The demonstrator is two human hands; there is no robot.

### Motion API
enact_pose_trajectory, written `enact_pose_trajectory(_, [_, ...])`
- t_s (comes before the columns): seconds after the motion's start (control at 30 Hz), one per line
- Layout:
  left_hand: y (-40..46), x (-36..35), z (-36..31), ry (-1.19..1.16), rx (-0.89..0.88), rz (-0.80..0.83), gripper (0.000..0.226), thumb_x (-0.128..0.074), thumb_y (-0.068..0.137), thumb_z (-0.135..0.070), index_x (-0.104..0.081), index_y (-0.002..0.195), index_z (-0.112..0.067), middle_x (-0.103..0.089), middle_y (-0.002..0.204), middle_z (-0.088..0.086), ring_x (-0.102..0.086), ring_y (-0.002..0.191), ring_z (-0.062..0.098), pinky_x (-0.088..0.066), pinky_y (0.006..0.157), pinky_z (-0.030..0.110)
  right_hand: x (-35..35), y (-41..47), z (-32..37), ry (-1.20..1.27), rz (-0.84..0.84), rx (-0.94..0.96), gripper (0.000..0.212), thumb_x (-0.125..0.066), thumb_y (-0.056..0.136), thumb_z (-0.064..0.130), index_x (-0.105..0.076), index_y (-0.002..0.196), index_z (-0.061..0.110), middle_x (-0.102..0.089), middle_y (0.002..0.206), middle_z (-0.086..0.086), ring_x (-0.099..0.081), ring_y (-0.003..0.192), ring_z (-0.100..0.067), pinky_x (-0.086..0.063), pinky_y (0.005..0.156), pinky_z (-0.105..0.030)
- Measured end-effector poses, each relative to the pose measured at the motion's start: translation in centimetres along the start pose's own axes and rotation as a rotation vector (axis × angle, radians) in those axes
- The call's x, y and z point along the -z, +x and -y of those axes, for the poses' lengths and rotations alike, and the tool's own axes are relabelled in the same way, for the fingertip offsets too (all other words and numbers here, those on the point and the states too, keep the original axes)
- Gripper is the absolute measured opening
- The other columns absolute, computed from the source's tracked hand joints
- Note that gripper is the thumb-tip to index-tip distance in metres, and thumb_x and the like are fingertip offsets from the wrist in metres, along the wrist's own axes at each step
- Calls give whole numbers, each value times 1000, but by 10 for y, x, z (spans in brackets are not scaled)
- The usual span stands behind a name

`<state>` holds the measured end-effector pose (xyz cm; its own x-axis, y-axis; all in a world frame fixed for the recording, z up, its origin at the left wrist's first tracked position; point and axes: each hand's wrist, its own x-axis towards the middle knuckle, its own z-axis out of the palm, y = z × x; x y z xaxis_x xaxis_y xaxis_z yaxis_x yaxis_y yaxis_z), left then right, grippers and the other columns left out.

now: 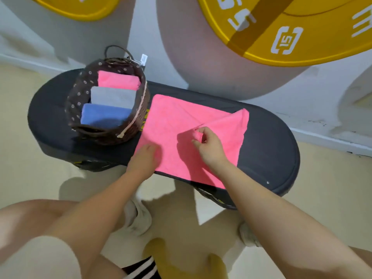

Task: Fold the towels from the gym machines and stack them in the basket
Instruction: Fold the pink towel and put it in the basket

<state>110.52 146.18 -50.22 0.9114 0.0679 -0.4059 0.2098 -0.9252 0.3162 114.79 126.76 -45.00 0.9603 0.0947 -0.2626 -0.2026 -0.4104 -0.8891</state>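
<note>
A pink towel (173, 125) lies spread on a black padded bench (269, 150). Its right corner is folded over towards the middle. My right hand (209, 146) pinches that folded corner between thumb and fingers near the towel's centre. My left hand (145, 158) rests flat on the towel's near left edge. To the left on the bench stands a dark wicker basket (76, 105) with a spotted lining. Inside it lie three folded towels side by side: a pink one (118, 79), a grey one (112, 97) and a blue one (104, 115).
Large yellow weight plates (281, 27) hang above the bench at the back, close to a grey wall. The floor (24, 158) around is beige. My knees and white shoes (138, 218) are just below the bench's near edge.
</note>
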Motion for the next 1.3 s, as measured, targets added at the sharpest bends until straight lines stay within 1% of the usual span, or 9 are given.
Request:
enact_pose_trajectory(0.2, [-3,-4,54,-218,394,-120,31,-49,93,-20,-49,119,-4,-44,126,19,-47,113,37,-42,91,42,-60,8,2,-343,200,63,16,-52,94,14,-66,89,10,-53,66,13,-46,73,-19,-30,53,-16])
enact_pose_trajectory(0.3, [0,-14,67,-408,474,-155,40,-59,89,-22,-46,118,2,-44,125,24,-51,109,42,-43,88,41,-75,9,-9,-486,260,28,24,-46,95,10,-63,82,0,-59,80,-6,-50,77,-23,-31,66,-27])
enact_pose_trajectory(0.47, [13,-13,58,-490,636,-9,46,-61,87,-30,-53,112,8,-60,116,25,-57,108,39,-47,81,41,-77,8,-17,-646,310,-33,32,-44,94,10,-63,120,12,-59,128,-10,-53,118,-29,-39,91,-27])
enact_pose_trajectory(0.63, [14,-9,35,-645,549,87,21,-56,88,-16,-65,84,3,-62,87,24,-58,85,37,-44,72,39,-65,-1,-6,-563,240,-3,36,-51,89,6,-59,124,12,-65,109,-5,-58,98,-24,-36,79,-21])
enact_pose_trajectory(0.7, [15,-6,22,-818,473,5,28,-55,86,-11,-44,59,-10,-42,62,10,-41,65,26,-30,60,34,-58,-6,2,-494,168,28,33,-54,87,6,-58,119,11,-57,84,0,-50,77,-20,-32,65,-21])
enact_pose_trajectory(0.8, [7,8,-10,-958,283,-103,31,-51,85,-8,-31,62,-16,-36,62,3,-35,59,18,-28,58,33,-45,-17,15,-355,17,86,20,-55,87,7,-56,107,10,-52,72,4,-47,67,-17,-34,61,-27])
enact_pose_trajectory(1.0, [-10,25,-73,-1113,-59,-89,19,-57,88,-6,-55,79,-22,-60,74,-2,-55,70,12,-43,71,25,-12,-39,27,-498,-154,194,22,-51,94,24,-65,109,16,-61,98,-9,-55,88,-24,-43,68,-37])
enact_pose_trajectory(1.2, [-28,32,-103,-1265,-28,-97,8,-56,90,-6,-63,94,-10,-59,71,-8,-53,59,-5,-42,57,6,8,-58,31,-614,-197,140,30,-42,98,33,-62,119,25,-58,108,-3,-56,95,-22,-39,64,-32])
enact_pose_trajectory(1.3, [-34,35,-106,-1310,-10,-53,13,-57,91,-8,-63,84,-16,-59,72,-6,-53,64,1,-44,62,13,10,-63,32,-672,-182,151,30,-40,98,30,-62,118,21,-61,109,-4,-58,95,-27,-44,67,-36])
